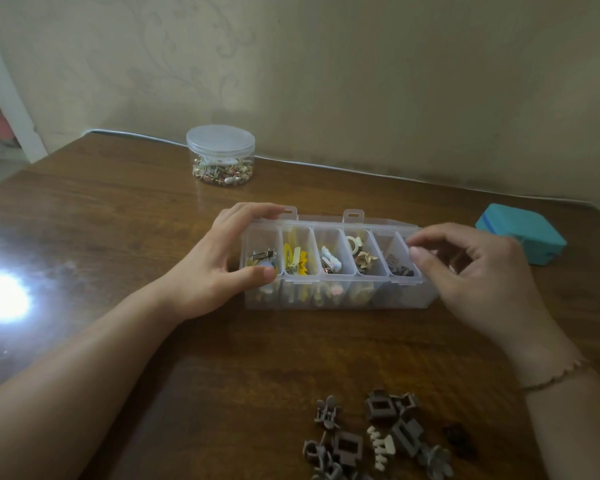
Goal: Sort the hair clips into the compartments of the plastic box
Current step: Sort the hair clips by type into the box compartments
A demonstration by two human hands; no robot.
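A clear plastic box with several compartments stands open in the middle of the wooden table. Its compartments hold small clips: metal and blue ones at the left, then yellow, white, cream, and dark ones at the right. My left hand grips the box's left end, fingers over the far rim and thumb on the near wall. Over the box's right end hovers my right hand, fingers loosely curled, nothing visible between them. A pile of grey-brown claw clips with one cream clip lies near the front edge.
A round lidded clear jar of small colourful bits stands at the back by the wall. A teal case lies at the far right. A bright light glare marks the table at the left.
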